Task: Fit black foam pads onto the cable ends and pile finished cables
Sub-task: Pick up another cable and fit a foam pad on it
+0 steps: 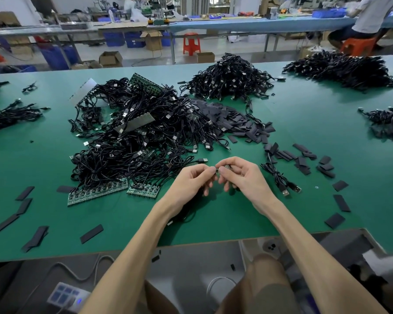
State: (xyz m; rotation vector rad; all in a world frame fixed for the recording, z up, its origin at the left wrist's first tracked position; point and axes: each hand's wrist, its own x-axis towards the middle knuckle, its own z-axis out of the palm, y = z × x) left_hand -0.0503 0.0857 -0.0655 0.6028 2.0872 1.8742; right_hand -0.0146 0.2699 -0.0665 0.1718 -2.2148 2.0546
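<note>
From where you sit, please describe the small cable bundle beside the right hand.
On the green table, look just right of the right hand. A small cable bundle lies there alone, away from the big heaps, showing two silver plugs.

Desk [213, 220] lies open along its near edge between scattered foam pads [91, 233]; the tangled cable heap [132, 137] blocks the middle.

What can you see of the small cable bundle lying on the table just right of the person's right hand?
The small cable bundle is thin black cord, loosely folded lengthwise. Two USB plugs with black bodies and silvery tips stick out at its near end. It lies flat on the green table, apart from the right hand.
</note>
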